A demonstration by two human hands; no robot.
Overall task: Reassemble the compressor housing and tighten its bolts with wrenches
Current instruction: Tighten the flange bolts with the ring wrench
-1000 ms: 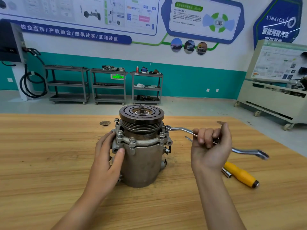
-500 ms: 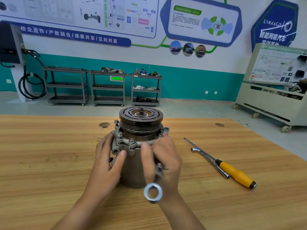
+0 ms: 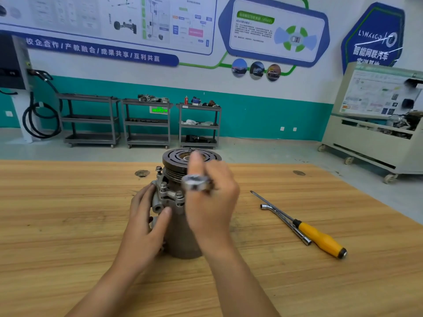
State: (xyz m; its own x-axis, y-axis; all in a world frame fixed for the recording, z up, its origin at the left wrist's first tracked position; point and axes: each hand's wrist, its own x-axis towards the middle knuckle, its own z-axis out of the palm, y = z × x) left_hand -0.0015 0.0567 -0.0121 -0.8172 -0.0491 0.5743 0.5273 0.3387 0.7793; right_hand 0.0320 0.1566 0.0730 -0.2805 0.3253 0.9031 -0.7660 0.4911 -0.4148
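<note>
We see the compressor housing (image 3: 180,227) as dull grey cast metal, matt and slightly rough. Its 3 visible bolts (image 3: 179,194) are a paler, cleaner metal. The pulley face (image 3: 175,156) on top is darker, brownish metal, cut with grooves. The wrench (image 3: 195,182) looks like bright polished metal, though it is blurred. The table (image 3: 68,225) is pale wood with plain grain and a low sheen. The socket wrench (image 3: 283,218) is shiny bare metal. The screwdriver (image 3: 320,239) has a smooth yellow plastic handle with a black end.

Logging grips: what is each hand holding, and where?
Left hand: grey metal compressor, by its side. Right hand: blurred silver ring wrench, near its ring end.
</note>
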